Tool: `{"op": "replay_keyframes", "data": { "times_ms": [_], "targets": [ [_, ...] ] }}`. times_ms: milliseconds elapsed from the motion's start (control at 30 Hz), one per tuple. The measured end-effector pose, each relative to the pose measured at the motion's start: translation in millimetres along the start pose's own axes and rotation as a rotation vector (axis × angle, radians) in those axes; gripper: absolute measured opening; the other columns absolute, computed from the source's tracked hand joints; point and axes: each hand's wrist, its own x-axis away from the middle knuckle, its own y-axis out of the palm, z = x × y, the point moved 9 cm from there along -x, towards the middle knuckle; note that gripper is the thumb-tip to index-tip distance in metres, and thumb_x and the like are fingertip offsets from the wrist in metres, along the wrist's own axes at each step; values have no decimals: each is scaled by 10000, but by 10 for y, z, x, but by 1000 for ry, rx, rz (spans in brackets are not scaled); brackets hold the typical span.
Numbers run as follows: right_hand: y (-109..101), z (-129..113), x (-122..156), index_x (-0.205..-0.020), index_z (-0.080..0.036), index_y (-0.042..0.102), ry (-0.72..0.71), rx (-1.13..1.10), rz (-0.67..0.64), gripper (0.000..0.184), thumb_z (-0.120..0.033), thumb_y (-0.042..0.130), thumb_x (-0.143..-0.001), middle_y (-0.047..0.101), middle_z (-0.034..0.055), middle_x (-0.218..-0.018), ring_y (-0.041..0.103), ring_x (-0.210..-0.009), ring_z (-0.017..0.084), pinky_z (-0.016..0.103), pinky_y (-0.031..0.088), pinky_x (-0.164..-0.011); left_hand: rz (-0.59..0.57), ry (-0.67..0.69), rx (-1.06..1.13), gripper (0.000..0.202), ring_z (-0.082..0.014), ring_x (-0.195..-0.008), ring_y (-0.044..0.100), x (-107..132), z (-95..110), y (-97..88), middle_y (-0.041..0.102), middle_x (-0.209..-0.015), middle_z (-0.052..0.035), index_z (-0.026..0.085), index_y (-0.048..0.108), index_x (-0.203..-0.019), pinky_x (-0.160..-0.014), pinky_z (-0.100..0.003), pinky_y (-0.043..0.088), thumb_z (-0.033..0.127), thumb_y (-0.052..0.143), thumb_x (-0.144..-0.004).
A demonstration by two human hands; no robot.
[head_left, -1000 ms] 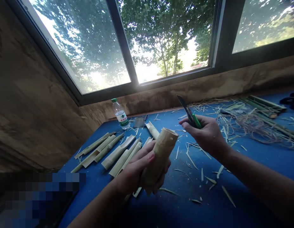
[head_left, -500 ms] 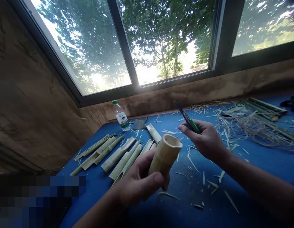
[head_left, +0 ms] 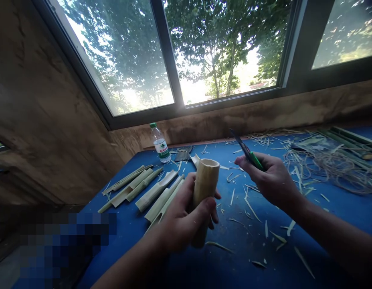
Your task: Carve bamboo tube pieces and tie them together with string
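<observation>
A pale bamboo tube [head_left: 205, 180] stands nearly upright in the grip of my left hand [head_left: 181, 218], its open rim facing up. The fingers and thumb wrap around its middle, and its lower end shows beneath them. To the right, my right hand [head_left: 271, 180] is closed on the green handle of a utility knife [head_left: 247, 151]. Its dark blade points up and to the left, apart from the tube. Left of the tube, several split bamboo pieces [head_left: 157, 189] lie side by side on the blue table [head_left: 222, 265].
A water bottle [head_left: 161, 145] with a green cap stands near the wall, beside a small dark flat piece [head_left: 183, 153]. Bamboo shavings [head_left: 249, 208] litter the table. A tangle of twine [head_left: 318, 164] and green bamboo strips [head_left: 351, 144] lie at the far right, below the window.
My left hand has turned the bamboo tube more upright, baring its lower end. The right hand still holds the knife. The whole view has shifted slightly to the left.
</observation>
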Motion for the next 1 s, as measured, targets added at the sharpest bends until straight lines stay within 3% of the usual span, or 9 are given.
{"op": "replay_keyframes", "data": {
  "times_ms": [133,233,333,500,667,733,833,900,1000],
  "targets": [
    [28,20,9,-818,-230,748,-14,19,-22,410,-589,732,-1017,592,29,-683,506,-592,181,305,380,-498,-36,-47,115,509,-118,-666,672,-41,-49,80,675,-1047,-18,278,410,-1434,-617,-260,581,479,709,-1075],
    [49,45,27,-862,-232,759,11,17,-46,447,-656,734,-1004,569,16,-661,484,-569,170,298,398,-482,-35,-62,173,540,-89,-605,620,-51,-71,87,621,-940,29,277,409,-1437,-567,-220,557,491,729,-1060],
    [48,-22,56,-949,-240,774,-33,-5,-53,462,-686,682,-1031,567,10,-688,487,-574,162,289,420,-478,-35,-76,186,491,-80,-574,589,-55,-59,76,615,-922,22,254,440,-1395,-519,-198,521,544,675,-1077],
    [87,-320,186,-968,-252,769,-218,-11,-94,298,-537,733,-1047,605,-5,-686,513,-550,139,271,429,-475,21,-97,134,475,-102,-595,581,-55,-112,18,597,-900,9,229,502,-1315,-503,-209,497,641,580,-1091],
    [102,-477,314,-1113,-283,815,-259,-50,-60,166,-384,833,-982,535,-61,-607,494,-480,120,266,448,-454,131,-165,-65,601,-144,-612,604,-22,-384,-46,605,-840,26,305,462,-1521,-553,-262,516,601,691,-1050],
    [111,-519,341,-1188,-296,840,-312,-30,-55,210,-327,833,-981,664,-35,-684,620,-549,144,281,537,-520,123,-204,-12,598,-144,-618,610,-22,-469,-13,636,-906,6,324,479,-1512,-548,-265,511,603,710,-1036],
    [165,-557,363,-1221,-313,864,-413,31,-116,238,-261,814,-995,859,25,-1022,824,-867,233,345,666,-747,61,-263,133,544,-124,-587,605,-47,-490,75,638,-940,-3,296,523,-1424,-502,-235,491,638,687,-1034],
    [191,-556,360,-1222,-324,870,-459,76,-157,251,-232,801,-999,863,26,-1167,844,-1012,272,381,681,-854,15,-270,163,554,-116,-538,607,-75,-425,113,629,-914,2,273,523,-1396,-453,-213,479,664,669,-1031],
    [186,-533,323,-1201,-316,875,-484,148,-164,226,-247,794,-1002,867,27,-1159,846,-1004,274,375,668,-861,-23,-286,161,522,-105,-471,594,-100,-338,126,628,-898,5,256,514,-1341,-391,-195,460,671,629,-1045]
  ]
}}
